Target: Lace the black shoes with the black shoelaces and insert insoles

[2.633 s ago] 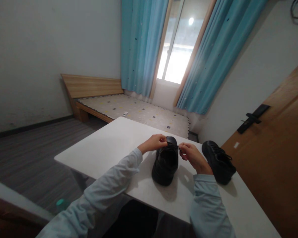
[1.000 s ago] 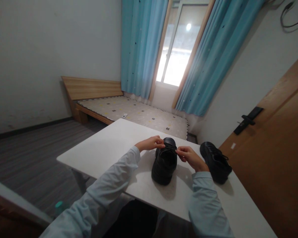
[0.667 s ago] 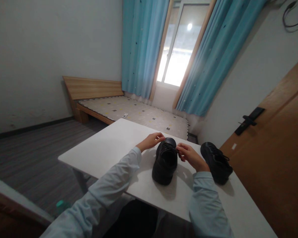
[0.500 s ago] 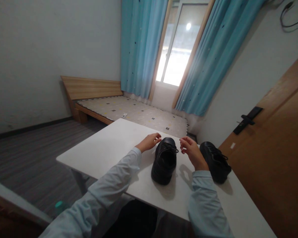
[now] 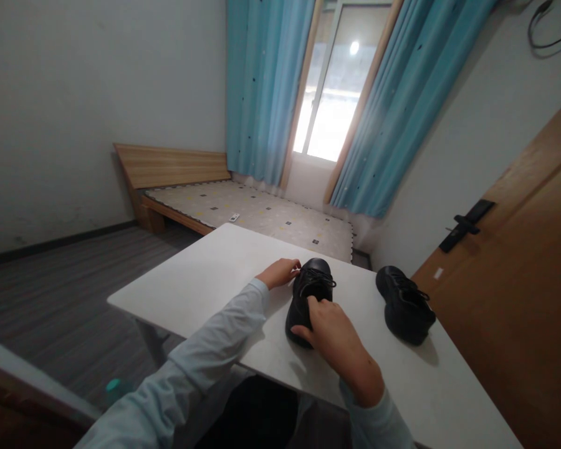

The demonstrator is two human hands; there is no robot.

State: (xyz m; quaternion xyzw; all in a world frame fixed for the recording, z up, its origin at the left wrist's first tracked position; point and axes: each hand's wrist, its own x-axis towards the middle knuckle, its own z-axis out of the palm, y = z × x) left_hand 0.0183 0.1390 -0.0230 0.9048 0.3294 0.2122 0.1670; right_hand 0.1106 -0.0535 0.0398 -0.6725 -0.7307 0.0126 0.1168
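Note:
A black lace-up shoe stands on the white table in front of me, its toe pointing away and its laces tied. My left hand is at the shoe's left side near the toe, fingers bent and closed against its edge; the fingertips are partly hidden. Around the heel end, my right hand grips the shoe, thumb at the back and the other fingers over the opening and right side. The matching black shoe rests further right on the table, apart from both hands.
The white table stands before a bed with a patterned mattress. A small white object lies on the bed. To the right is a wooden door with a black handle. Blue curtains flank the window.
My right hand has moved from beyond the shoe's right side back to its heel and taken hold there. My left hand has come slightly down and against the shoe's side.

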